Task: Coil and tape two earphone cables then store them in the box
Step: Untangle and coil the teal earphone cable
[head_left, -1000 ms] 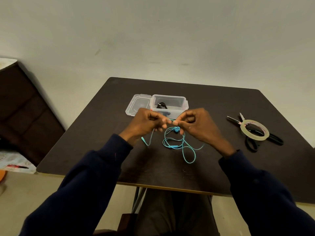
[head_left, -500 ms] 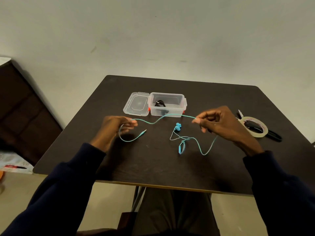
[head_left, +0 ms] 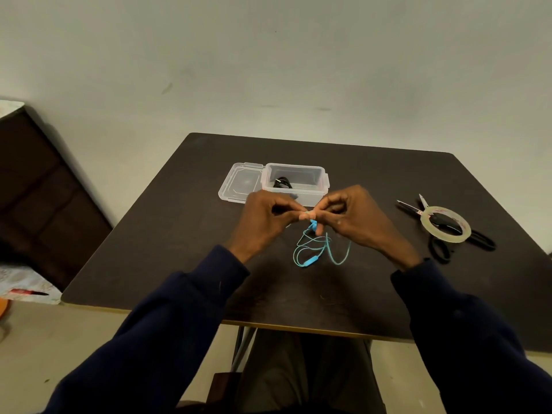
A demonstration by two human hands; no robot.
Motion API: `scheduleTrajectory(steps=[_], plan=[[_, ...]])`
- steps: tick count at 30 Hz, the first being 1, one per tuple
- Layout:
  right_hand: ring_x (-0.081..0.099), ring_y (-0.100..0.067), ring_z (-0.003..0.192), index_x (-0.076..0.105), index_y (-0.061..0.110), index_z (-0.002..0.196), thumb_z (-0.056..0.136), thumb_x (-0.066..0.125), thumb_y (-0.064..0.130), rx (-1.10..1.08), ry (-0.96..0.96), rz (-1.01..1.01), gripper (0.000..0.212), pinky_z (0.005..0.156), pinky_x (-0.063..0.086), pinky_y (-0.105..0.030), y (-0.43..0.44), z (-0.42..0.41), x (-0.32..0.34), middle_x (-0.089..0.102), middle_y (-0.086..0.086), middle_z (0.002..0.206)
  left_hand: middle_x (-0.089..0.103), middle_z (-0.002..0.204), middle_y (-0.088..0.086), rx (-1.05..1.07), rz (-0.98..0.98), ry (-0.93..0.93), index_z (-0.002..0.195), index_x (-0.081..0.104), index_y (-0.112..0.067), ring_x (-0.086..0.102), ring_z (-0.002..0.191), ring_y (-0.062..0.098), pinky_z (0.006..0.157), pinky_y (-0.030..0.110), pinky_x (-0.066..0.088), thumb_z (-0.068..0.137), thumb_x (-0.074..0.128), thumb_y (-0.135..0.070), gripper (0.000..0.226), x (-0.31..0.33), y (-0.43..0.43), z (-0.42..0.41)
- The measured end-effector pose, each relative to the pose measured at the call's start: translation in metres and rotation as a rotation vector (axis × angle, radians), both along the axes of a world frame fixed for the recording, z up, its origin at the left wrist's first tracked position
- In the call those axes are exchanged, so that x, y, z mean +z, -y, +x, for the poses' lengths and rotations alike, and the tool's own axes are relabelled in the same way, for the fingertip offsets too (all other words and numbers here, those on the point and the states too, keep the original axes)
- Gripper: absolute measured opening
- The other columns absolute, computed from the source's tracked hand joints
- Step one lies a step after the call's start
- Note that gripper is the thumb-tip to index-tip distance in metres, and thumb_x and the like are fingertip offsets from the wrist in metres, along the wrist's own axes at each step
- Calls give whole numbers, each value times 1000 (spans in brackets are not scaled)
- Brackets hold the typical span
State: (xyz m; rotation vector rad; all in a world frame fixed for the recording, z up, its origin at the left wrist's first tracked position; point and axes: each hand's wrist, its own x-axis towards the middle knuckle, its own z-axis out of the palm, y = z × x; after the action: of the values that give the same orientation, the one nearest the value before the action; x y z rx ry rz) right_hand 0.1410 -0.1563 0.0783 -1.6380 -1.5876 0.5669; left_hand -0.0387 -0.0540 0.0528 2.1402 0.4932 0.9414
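Dark brown tabletop fills the middle against a pale wall, and on it we count one of each thing. From the left, one clear plastic lid lies flat, touching one clear rectangular plastic box with one coiled black earphone inside. Just in front of the box we see two hands. The left hand pinches one turquoise earphone cable with curled fingers, and the right hand pinches it too, fingertip to fingertip. Half a second ago the hands were spread wide with the cable stretched between them; now that gap is closed. The cable hangs from the pinch into loose loops on the table. Its long axis runs from the fingertips toward us, and its inline remote slants near-left to far-right. Well to the right, one clear tape roll rests on one pair of black-handled scissors.
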Motion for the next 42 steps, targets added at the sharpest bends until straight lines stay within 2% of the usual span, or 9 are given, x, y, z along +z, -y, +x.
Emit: scheduleTrajectory(steps=[7, 12, 17, 20, 24, 29, 34, 36, 42], plan=[[59, -9, 47, 76, 11, 88, 89, 74, 22, -40, -16, -120, 11, 47, 48, -19, 22, 38, -3, 75, -6, 69, 72, 67, 6, 244, -638, 27, 80, 71, -7, 60, 53, 9, 54, 22, 48, 93, 60, 3, 20, -16, -28, -32], [62, -3, 52, 79, 10, 89, 86, 75, 20, -44, 17, -102, 11, 53, 45, -12, 33, 49, -3, 73, -2, 65, 75, 72, 6, 389, -527, -219, 83, 73, -11, 61, 60, 13, 53, 20, 50, 95, 66, -10, 14, -30, -39, -54], [54, -7, 50, 81, 18, 98, 85, 73, 32, -13, 12, -52, 21, 54, 44, -18, 24, 34, -7, 71, -2, 62, 64, 124, 1, 333, -90, -599, 120, 70, -31, 57, 108, 17, 103, 39, 46, 84, 77, -13, 41, -25, -24, -46], [50, -34, 55, 82, 29, 96, 80, 74, 51, 0, 29, -47, 28, 56, 39, -31, 16, 28, -13, 76, -13, 76, 46, 136, -1, 241, -1, -462, 138, 57, -32, 39, 125, 20, 109, 33, 38, 82, 79, -17, 61, -11, -3, -32], [64, -12, 59, 82, 17, 97, 85, 78, 27, 51, -5, -70, 17, 57, 44, -20, 7, 19, -9, 79, -1, 81, 52, 123, -1, 6, -107, -113, 132, 63, -32, 57, 101, 11, 77, 16, 53, 82, 82, -23, 55, -6, 14, -14], [63, -32, 63, 82, 20, 85, 81, 80, 33, 86, -91, -40, 14, 60, 49, -34, 3, 9, -11, 75, -15, 77, 75, 99, -4, -51, -169, -25, 112, 77, -19, 68, 83, 6, 73, 27, 58, 87, 75, -20, 24, -16, 23, 3], [73, -35, 91, 69, -2, 91, 95, 62, 14, 128, -748, -132, 18, 87, 60, -44, 17, 16, -15, 70, -22, 88, 70, 67, 1, 75, -653, 123, 85, 73, -14, 59, 54, 8, 52, 17, 43, 99, 60, -22, 20, -16, 10, -9], [71, -30, 78, 66, 2, 90, 97, 59, 18, 154, -875, -132, 19, 82, 61, -44, 21, 20, -17, 63, -14, 74, 70, 67, 1, 106, -848, 156, 88, 69, -11, 57, 52, 10, 49, 16, 41, 101, 57, -25, 23, -18, 4, -19], [43, -10, 46, 77, 6, 95, 91, 68, 22, -30, -391, -124, 19, 47, 42, -23, 29, 42, -11, 54, -4, 59, 72, 68, 3, 271, -848, -29, 90, 71, -7, 48, 41, 5, 37, 12, 28, 102, 56, -26, 28, -30, -4, -47]])
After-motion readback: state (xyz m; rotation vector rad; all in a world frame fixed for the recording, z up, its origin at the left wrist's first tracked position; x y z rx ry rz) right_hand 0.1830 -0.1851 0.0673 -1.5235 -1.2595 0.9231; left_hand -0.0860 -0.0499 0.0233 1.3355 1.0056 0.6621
